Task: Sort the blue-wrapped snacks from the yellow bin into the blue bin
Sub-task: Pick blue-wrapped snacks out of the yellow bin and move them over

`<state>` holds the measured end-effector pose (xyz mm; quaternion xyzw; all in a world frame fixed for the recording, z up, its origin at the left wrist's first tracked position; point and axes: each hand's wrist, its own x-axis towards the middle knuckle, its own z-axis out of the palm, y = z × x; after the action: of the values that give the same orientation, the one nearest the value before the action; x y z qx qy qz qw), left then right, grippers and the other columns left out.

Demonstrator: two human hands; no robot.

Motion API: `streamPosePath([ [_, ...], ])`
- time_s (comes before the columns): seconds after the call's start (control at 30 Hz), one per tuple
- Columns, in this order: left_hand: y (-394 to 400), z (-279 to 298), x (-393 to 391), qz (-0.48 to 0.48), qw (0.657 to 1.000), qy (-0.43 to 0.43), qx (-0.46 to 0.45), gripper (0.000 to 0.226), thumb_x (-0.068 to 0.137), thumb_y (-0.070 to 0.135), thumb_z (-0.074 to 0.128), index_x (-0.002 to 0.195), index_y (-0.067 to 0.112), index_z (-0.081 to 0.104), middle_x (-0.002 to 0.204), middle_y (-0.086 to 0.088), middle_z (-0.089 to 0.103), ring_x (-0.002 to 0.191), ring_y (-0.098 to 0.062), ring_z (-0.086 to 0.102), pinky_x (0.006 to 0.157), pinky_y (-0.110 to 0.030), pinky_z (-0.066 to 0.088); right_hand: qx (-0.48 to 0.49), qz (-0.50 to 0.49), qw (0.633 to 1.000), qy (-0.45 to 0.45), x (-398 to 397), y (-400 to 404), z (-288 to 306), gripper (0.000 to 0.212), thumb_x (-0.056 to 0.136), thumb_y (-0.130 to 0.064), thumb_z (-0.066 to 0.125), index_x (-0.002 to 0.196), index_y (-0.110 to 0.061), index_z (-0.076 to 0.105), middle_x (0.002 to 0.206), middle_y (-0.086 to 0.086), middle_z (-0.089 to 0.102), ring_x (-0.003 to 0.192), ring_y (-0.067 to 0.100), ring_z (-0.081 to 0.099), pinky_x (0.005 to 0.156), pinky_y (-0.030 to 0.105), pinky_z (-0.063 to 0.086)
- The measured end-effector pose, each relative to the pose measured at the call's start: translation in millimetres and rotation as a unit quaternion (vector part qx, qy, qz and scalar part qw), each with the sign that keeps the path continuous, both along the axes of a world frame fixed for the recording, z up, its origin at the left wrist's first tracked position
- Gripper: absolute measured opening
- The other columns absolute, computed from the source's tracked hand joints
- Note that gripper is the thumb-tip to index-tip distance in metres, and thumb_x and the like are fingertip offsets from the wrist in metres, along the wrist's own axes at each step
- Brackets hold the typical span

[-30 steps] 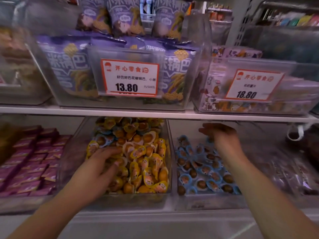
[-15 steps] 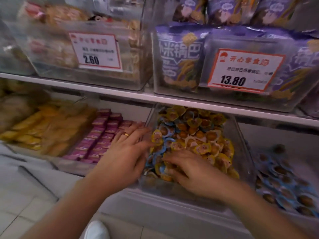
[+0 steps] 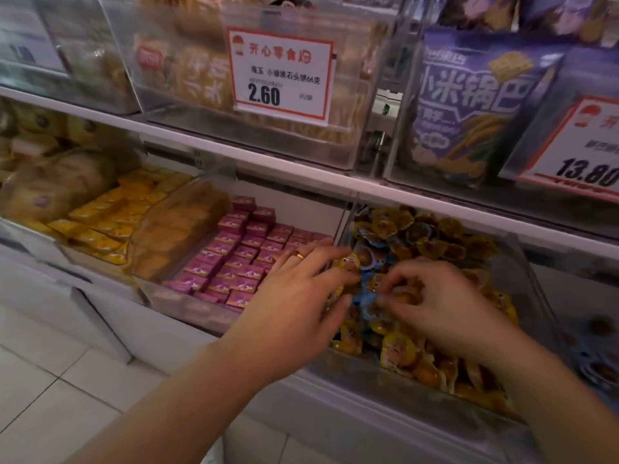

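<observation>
**binwatcher:** so both hands are sitting in the yellow bin [image 3: 522,262], the clear tub full of yellow-wrapped snacks [image 3: 398,351] on the lower shelf. The right hand [image 3: 435,301] is curling its fingers and pinching at the blue-wrapped snacks [image 3: 363,301] that are lying near the front left of the pile.

**shelfnerd:** and the left one?

**binwatcher:** the left hand [image 3: 294,303] is reaching in over the bin's left wall, fingers spread and mostly straight, tips touching the wrappers right beside that blue cluster. It's wearing a gold ring [image 3: 299,256]. Not really gripping anything as far as I'm seeing.

**shelfnerd:** where's the blue bin?

**binwatcher:** the blue bin [image 3: 599,363] is just peeking in at the right edge, next to the yellow one, pretty blurry. A few more blue wrappers are showing deeper in the yellow pile too.

**shelfnerd:** rest of the shelf?

**binwatcher:** pink boxes [image 3: 241,259] are filling the tub to the left, and a 2.60 price tag [image 3: 279,73] is hanging on the shelf above.
</observation>
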<state>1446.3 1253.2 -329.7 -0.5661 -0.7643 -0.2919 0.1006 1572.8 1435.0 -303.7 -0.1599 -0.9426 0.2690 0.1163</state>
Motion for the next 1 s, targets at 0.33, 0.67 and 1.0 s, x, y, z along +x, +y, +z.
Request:
streamPosePath([
  [0.33,2.0,6.9,-8.5,0.064,0.989,-0.079,0.111,0.024,0.089,0.038,0.059,0.113,0.034,0.062,0.100,0.022,0.064,0.098,-0.004,0.061,0.112,-0.040,0.035,-0.135,-0.012,0.990,0.024,-10.7,-6.4,-12.9,0.026,0.091,-0.015,0.063,0.108,-0.035,0.068,0.102,-0.012,0.071,0.093,0.009,0.067,0.081,0.030,0.058],
  [0.67,-4.2,5.0,-6.7,0.089,0.970,-0.181,0.136,0.024,0.088,0.040,0.060,0.113,0.038,0.062,0.101,0.022,0.067,0.098,0.002,0.062,0.080,-0.027,0.051,0.205,0.007,0.967,-0.151,-46.0,-21.3,-57.2,0.079,0.080,-0.080,0.044,0.135,-0.023,0.049,0.138,-0.001,0.042,0.126,0.023,0.034,0.102,0.041,0.043],
  [1.0,-4.3,7.3,-6.3,0.085,0.967,-0.194,0.142,0.027,0.088,0.040,0.061,0.115,0.037,0.063,0.102,0.022,0.068,0.100,0.003,0.061,0.082,-0.025,0.051,0.127,0.041,0.987,-0.087,-42.3,-29.2,-54.6,0.035,0.077,-0.058,0.068,0.097,-0.033,0.055,0.097,-0.010,0.063,0.091,0.013,0.060,0.075,0.035,0.053],
])
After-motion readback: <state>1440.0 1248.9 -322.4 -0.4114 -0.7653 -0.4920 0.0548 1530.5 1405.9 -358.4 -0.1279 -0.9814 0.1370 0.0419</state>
